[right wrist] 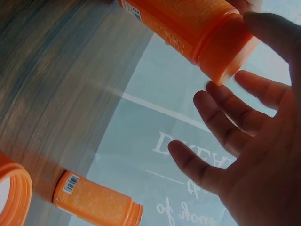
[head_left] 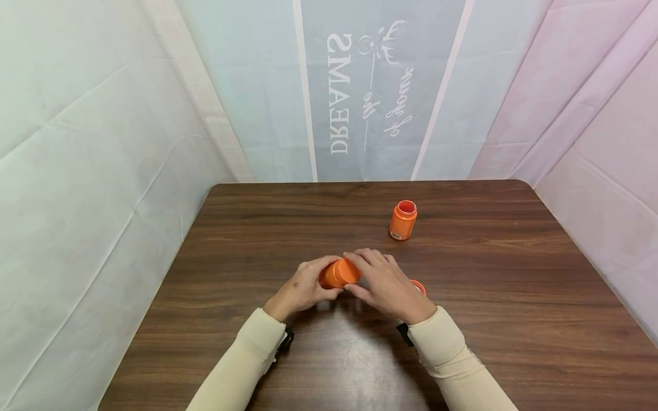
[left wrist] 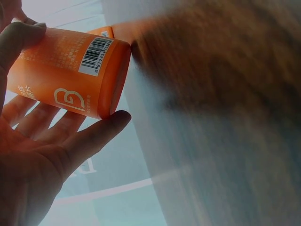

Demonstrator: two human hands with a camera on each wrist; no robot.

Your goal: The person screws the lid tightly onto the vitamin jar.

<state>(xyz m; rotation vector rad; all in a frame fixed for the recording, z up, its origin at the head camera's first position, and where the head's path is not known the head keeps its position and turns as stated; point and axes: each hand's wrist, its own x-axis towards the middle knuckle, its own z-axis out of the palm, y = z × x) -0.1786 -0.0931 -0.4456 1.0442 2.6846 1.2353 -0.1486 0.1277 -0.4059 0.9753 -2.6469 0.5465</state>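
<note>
Tilted above the table, an orange bottle [head_left: 329,278] with a barcode label on its side [left wrist: 96,54] is held in my left hand [head_left: 303,285]. The bottle's orange cap [head_left: 348,271] is on its neck and points toward the right. My right hand [head_left: 385,285] has thumb and fingertips at the edge of this cap [right wrist: 228,49], pinching it from both sides; the little finger [right wrist: 193,162] stands away from it. Partly hidden behind the right hand, a loose orange lid [head_left: 418,286] with a white inside lies on the table.
A second orange bottle [head_left: 403,221] stands upright and uncapped on the dark wooden table [head_left: 288,217], beyond my right hand. Pale fabric [head_left: 257,85] with printed lettering hangs behind the table's far edge, and light sheets [head_left: 92,171] hang on both sides.
</note>
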